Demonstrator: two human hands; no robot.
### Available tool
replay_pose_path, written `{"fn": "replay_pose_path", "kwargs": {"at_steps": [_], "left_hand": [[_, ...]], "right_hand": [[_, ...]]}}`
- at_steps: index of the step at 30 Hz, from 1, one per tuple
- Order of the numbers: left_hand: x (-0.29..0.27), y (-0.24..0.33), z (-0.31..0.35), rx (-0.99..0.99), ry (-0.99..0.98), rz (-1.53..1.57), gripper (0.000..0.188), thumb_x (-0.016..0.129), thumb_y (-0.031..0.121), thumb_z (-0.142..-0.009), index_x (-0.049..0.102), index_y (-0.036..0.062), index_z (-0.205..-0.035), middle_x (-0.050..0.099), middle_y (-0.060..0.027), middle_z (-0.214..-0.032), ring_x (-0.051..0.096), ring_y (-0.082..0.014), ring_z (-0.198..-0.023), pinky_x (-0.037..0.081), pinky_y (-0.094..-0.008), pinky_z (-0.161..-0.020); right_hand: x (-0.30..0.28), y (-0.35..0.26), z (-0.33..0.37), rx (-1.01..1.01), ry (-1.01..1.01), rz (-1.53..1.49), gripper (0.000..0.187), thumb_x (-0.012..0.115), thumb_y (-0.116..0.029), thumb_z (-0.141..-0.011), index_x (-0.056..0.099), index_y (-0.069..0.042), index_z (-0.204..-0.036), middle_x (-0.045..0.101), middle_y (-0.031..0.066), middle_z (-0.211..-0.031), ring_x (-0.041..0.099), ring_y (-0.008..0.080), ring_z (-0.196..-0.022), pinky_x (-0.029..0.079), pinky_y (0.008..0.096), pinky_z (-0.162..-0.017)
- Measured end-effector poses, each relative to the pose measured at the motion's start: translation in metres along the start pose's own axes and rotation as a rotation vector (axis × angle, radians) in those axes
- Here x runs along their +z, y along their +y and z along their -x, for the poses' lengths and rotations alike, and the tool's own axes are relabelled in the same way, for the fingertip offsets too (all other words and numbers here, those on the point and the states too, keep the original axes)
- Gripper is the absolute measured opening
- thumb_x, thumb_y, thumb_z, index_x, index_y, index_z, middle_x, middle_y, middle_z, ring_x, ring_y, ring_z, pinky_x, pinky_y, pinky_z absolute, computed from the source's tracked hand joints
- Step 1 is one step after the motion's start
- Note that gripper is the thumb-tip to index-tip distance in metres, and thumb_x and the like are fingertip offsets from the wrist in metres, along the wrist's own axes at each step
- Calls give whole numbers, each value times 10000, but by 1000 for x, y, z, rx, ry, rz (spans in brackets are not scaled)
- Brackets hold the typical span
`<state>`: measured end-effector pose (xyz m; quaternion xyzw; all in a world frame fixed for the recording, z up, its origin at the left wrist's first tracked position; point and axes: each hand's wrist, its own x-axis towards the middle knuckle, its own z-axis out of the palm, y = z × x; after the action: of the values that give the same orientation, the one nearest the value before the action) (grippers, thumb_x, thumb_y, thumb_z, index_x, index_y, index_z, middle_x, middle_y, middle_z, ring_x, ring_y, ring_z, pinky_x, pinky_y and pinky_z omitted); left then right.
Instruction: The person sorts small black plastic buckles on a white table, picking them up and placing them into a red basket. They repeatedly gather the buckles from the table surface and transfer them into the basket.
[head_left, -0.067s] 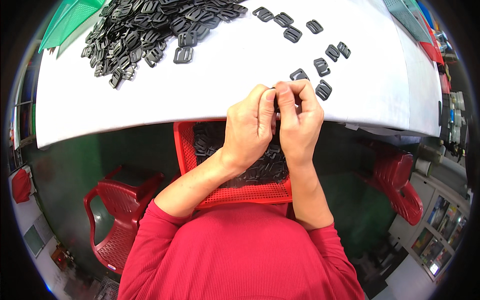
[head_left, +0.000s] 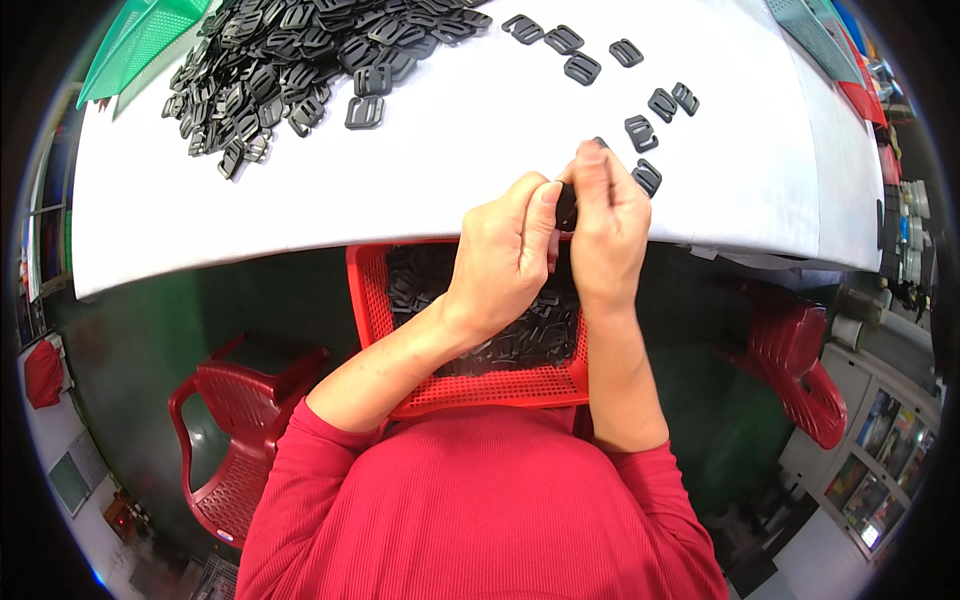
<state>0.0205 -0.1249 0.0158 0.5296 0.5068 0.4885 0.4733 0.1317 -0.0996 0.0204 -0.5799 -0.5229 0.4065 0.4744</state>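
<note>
A black plastic strap buckle (head_left: 566, 206) is pinched in my left hand (head_left: 500, 245), its thumb along the top and its fingers curled under. Close beside it, my right hand (head_left: 612, 235) has its fingers bent in and pressed together, with the tips slightly blurred. Whether anything is between those fingertips is hidden. A dark edge of another buckle (head_left: 600, 143) shows just past them on the table. To the right of that hand lies one more buckle (head_left: 647, 178). Below both hands, a red plastic basket (head_left: 490, 388) holds many black buckles.
A large heap of black buckles (head_left: 290, 60) covers the far left of the white table (head_left: 430, 180). Several loose buckles (head_left: 640, 132) lie at the far right. Green baskets (head_left: 135, 45) stand at the table's corners. Dark red chairs (head_left: 240, 400) flank me on both sides.
My right hand has moved a little right and away from my left, and more of the buckle in my left hand now shows. My left hand has barely moved.
</note>
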Motion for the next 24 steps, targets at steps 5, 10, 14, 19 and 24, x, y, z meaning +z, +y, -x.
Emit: {"fn": "replay_pose_path", "kwargs": {"at_steps": [5,10,14,19,24], "left_hand": [[-26,-6,-41,26,-139,-531,173,596,217,-972,624,50,-939,599,-92,-658,550,-250,-556,467,-341,-576],[-32,-14,-85,428,-22,-873,292,660,265,-918,628,48,-1111,626,-143,-1202,581,-302,-1098,474,-406,-896],[-15,-39,-135,585,-108,-980,598,563,396,-967,450,17,-1416,429,-207,-1476,319,-372,-1428,240,-515,-1170],[8,-53,-160,648,-283,-1068,671,473,484,-992,396,5,-1455,410,-212,-1493,310,-358,-1437,196,-549,-1178],[-20,-46,-116,666,-403,-809,548,587,320,-957,478,-8,-1380,484,-202,-1420,392,-353,-1383,272,-489,-1170]], "right_hand": [[-54,18,-66,-255,224,332,335,535,-312,-1027,670,-19,-933,658,78,-895,613,176,-816,477,308,-764],[-114,81,-153,-427,132,659,493,487,-497,-1002,627,-108,-1269,534,180,-1385,475,316,-1312,332,478,-1106],[-93,74,-166,-329,-137,945,615,364,-633,-982,479,-251,-1450,383,13,-1559,258,247,-1481,101,632,-1163],[-86,73,-149,-453,-247,803,573,361,-569,-1012,508,-208,-1432,487,13,-1487,335,271,-1446,145,572,-1179],[-62,57,-95,-515,-285,631,523,499,-444,-998,549,-79,-1370,549,135,-1402,433,331,-1370,252,497,-1156]]}}
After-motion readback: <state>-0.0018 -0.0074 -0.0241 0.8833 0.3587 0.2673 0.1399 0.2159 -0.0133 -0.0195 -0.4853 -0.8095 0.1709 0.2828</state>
